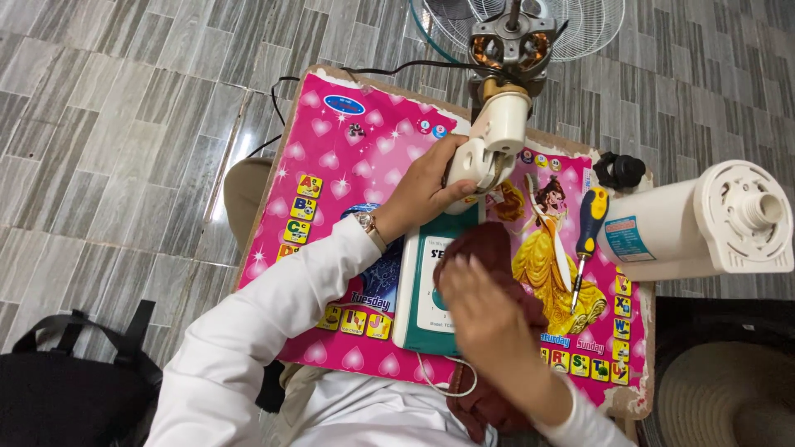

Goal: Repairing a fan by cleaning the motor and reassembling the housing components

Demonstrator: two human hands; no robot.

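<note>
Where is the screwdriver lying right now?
In the head view, the screwdriver lies on the pink table, right of centre, beside the white fan housing and right of the right hand.
</note>
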